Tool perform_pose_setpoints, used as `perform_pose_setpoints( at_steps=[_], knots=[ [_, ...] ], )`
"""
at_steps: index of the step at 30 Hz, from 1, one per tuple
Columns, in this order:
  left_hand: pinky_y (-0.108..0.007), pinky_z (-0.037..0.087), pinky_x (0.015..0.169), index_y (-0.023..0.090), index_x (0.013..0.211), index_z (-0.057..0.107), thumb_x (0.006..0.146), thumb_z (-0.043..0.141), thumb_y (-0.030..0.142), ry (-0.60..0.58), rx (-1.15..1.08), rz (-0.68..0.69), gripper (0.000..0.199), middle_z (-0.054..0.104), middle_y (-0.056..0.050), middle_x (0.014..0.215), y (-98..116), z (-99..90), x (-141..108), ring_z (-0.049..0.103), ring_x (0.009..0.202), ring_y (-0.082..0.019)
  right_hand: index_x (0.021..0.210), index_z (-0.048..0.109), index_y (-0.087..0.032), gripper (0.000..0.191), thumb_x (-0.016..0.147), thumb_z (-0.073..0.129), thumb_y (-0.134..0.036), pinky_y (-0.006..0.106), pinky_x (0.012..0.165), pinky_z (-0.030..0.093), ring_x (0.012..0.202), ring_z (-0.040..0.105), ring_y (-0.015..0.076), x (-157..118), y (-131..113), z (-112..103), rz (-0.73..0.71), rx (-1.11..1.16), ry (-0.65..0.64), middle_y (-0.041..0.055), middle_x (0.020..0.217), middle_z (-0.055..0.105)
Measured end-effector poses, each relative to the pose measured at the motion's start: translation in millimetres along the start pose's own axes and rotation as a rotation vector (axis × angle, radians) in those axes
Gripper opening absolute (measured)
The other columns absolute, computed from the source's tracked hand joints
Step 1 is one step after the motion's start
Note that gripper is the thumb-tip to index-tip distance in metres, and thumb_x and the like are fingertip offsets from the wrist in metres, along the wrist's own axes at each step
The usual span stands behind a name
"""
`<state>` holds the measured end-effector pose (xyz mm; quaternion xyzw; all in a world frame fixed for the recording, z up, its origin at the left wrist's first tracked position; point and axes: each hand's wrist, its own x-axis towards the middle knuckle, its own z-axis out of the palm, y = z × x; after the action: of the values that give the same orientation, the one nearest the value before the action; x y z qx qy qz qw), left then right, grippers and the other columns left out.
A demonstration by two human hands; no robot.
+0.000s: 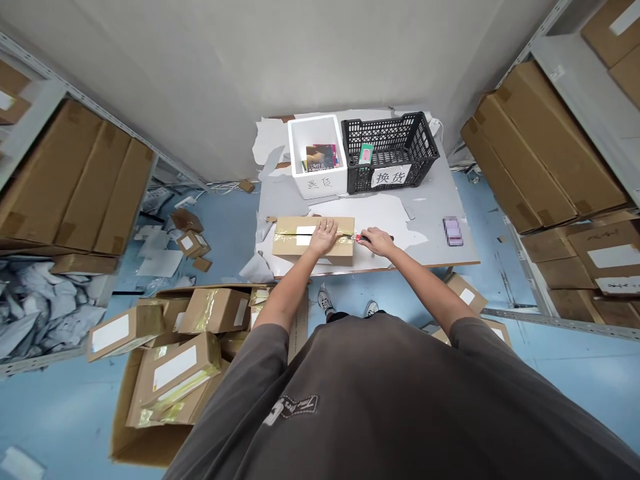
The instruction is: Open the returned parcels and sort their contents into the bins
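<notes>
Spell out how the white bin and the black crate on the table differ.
The white bin has solid walls; the black crate is openwork.
The bin bears its writing directly; the crate carries a white label.
The bin holds overlapping books; the crate, one green-and-pink item.
Both are open-topped and stand side by side.

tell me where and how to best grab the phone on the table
Probably by its two long edges, from above: the phone lies flat on the table, longer than it is wide, so a pinch across its narrow width should suit. The right hand is nearer, but it holds the cutter, which would likely need putting down first.
</notes>
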<state>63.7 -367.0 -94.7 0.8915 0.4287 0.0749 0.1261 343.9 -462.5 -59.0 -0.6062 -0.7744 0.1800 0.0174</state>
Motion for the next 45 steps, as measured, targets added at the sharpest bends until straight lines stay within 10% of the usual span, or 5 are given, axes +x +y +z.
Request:
perform_pose_setpoints(
  at_steps=[13,21,27,33,45],
  knots=[
    [-0.066,0.032,0.139,0.013,0.161,0.065,0.115,0.054,0.042,-0.062,-0.015,-0.073,0.056,0.057,-0.026,0.17,16,-24.4,-12,0.044,0.168,-0.04,0.113,0.068,-0.025,0.027,0.109,0.066,-0.051,0.037,0.095,0.05,0.116,0.068,0.0313,-3,42,-6,0.164,0.251,0.077,0.013,0.118,0.078],
    [-0.065,0.028,0.141,0.018,0.164,0.062,0.115,0.056,0.054,-0.051,-0.05,-0.1,0.062,0.055,-0.021,0.173,13,-22.8,-14,0.04,0.17,-0.038,0.089,0.039,-0.03,0.06,0.104,0.041,-0.088,0.031,0.082,0.056,0.085,0.068,0.021,-13,69,66,0.641,1.101,0.387,0.0016,0.084,0.07],
    [-0.066,0.027,0.143,0.025,0.167,0.058,0.113,0.056,0.061,-0.037,-0.062,-0.116,0.065,0.053,-0.015,0.176,-6,-2.3,-17,0.034,0.173,-0.037,0.078,0.04,-0.031,0.048,0.114,0.033,-0.063,0.034,0.087,0.055,0.088,0.061,0.0248,16,126,133,0.887,0.741,0.338,0.0025,0.077,0.06],
    [-0.065,0.029,0.142,0.029,0.169,0.053,0.113,0.056,0.064,-0.031,-0.055,-0.157,0.066,0.052,-0.011,0.178,-15,9.3,-15,0.026,0.176,-0.036,0.117,0.07,-0.019,0.045,0.117,0.037,-0.048,0.045,0.11,0.051,0.123,0.065,0.0343,27,174,154,0.926,0.415,0.2,0.023,0.127,0.07],
    [-0.06,0.032,0.139,0.02,0.165,0.061,0.112,0.059,0.043,-0.101,-0.038,-0.148,0.058,0.055,-0.016,0.175,-7,-47.6,-14,0.036,0.171,-0.039,0.18,0.03,-0.023,0.113,0.092,0.076,-0.076,0.052,0.117,0.054,0.145,0.06,0.0387,21,-54,71,0.384,0.7,0.172,0.0223,0.163,0.057]
  ],
)
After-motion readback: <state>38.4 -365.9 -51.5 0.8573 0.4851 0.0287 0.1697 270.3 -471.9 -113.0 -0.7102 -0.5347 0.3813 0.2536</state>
